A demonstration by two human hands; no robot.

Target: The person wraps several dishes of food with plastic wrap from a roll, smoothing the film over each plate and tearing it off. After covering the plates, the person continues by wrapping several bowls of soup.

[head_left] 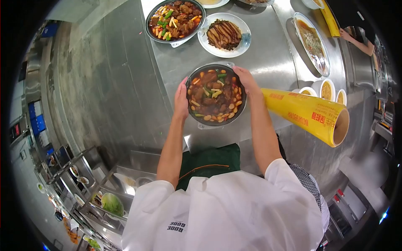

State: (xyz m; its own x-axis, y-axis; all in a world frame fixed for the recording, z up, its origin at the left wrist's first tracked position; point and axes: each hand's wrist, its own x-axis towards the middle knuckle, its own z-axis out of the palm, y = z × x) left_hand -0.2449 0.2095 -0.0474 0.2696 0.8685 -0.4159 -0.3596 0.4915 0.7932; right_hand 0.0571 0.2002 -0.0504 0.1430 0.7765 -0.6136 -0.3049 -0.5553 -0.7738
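Note:
A round black bowl of braised meat with garlic cloves and green onion sits at the near edge of the steel counter. Pale clear tabs stick out at its far and near rim. My left hand is wrapped around its left side. On the far right side of the rim, my right hand grips the same bowl, thumb and fingers partly hidden. Close to my right forearm lies a big yellow roll of cling film, its cardboard core facing me.
Beyond the bowl stand a white plate of sliced meat and another black bowl of meat. Rightward are a wrapped oval fish platter and several white cups. Another person's arm shows at far right. Shelves stand lower left.

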